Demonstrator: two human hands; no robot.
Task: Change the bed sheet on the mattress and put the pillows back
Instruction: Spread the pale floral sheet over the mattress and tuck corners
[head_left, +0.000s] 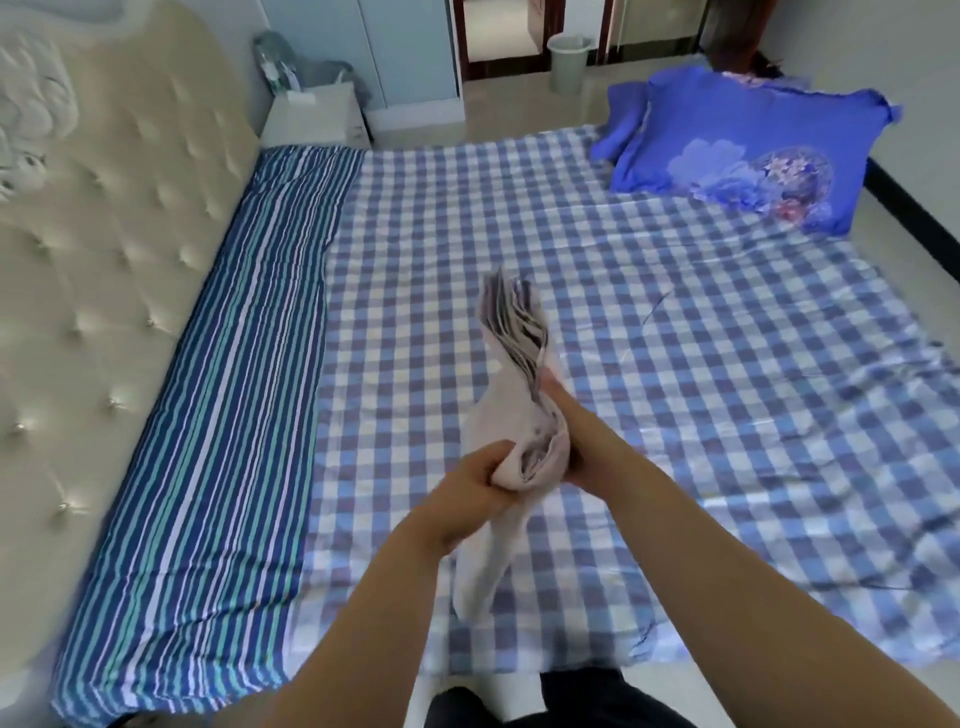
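Note:
A blue-and-white checked sheet lies spread over most of the mattress. A strip of blue striped sheet shows beside the headboard. Both hands hold a bunched, folded pale cloth with a grey pattern above the middle of the bed. My left hand grips its lower part. My right hand holds its right side, fingers partly hidden behind the cloth. Two blue flowered pillows lie stacked at the far right corner of the bed.
A cream tufted headboard runs along the left. A white nightstand with a bag on it stands at the far left corner. A pale bin stands on the floor by the doorway. Bare floor lies right of the bed.

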